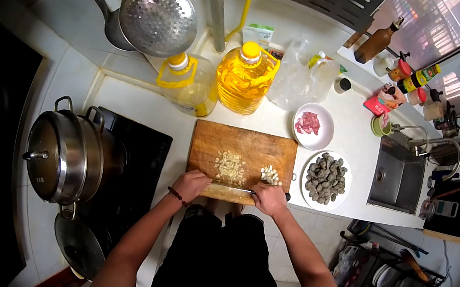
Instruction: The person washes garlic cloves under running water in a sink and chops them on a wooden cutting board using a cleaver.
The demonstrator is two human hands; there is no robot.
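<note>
A wooden cutting board (212, 137) lies at the counter's front edge. Across its near part stretches a kitchen knife (233, 188), its blade seen almost edge-on. My right hand (269, 199) is closed round the handle, whose dark end pokes out at the right. At the blade's other end, my left hand (191, 186) has its fingers closed on the tip. Just beyond the blade is a spread of finely chopped garlic (230, 168). Larger garlic pieces (269, 174) sit in a small heap to the right, close to my right hand.
Right of the board are a plate of clams (325, 182) and a bowl with cut meat (308, 124). Oil jugs (244, 82) stand behind. A steamer pot (67, 153) is on the left stove (145, 160). A sink (398, 175) is at the right; a skimmer (158, 19) hangs upper left.
</note>
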